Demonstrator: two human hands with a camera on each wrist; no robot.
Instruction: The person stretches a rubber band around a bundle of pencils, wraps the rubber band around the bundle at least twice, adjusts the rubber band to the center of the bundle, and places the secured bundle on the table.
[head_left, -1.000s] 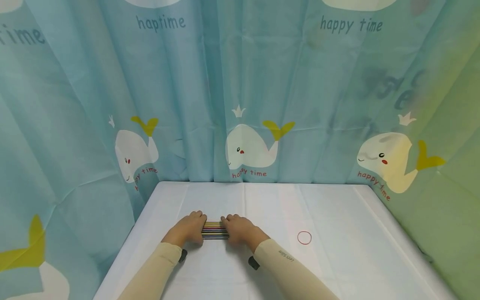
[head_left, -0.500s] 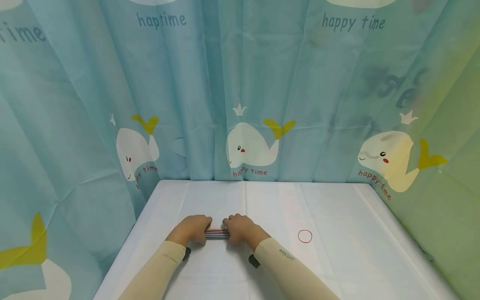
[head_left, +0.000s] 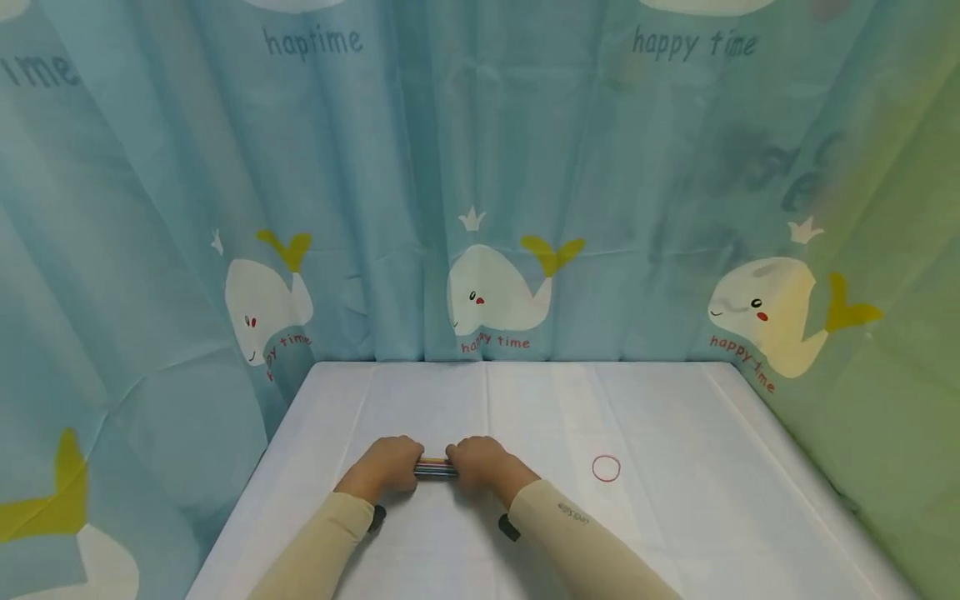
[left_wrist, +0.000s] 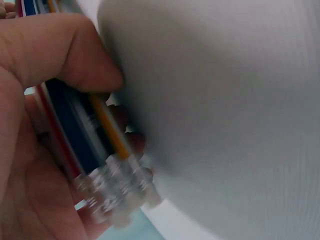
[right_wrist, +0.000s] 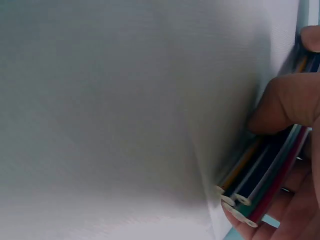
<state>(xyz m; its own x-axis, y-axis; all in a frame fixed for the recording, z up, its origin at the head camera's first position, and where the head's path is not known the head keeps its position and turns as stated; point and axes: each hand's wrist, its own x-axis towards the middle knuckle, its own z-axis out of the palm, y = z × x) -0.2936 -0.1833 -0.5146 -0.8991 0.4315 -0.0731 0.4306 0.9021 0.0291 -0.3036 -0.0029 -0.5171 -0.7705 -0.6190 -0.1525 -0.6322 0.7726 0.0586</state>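
In the head view my left hand (head_left: 396,463) and right hand (head_left: 478,463) grip opposite ends of a bundle of slim coloured pens (head_left: 436,469) near the middle of the table. The left wrist view shows my left thumb curled over the pens (left_wrist: 75,130), with fingers behind them; their clear plastic ends jut past the hand. From the right wrist, red, green, dark blue and orange barrels (right_wrist: 265,170) show under my right thumb, with pale round ends below. Only a short middle stretch of the bundle shows between the hands from above.
A thin red ring (head_left: 606,468), like a rubber band, lies to the right of my right hand on the white-covered table (head_left: 675,517). A blue curtain (head_left: 375,167) with whale prints hangs behind the table and along its sides.
The pens, earlier spread in a wider flat row, are now gathered into a narrower bundle. My left hand has moved slightly right, closer to my right hand; the fingers of both are curled in more.
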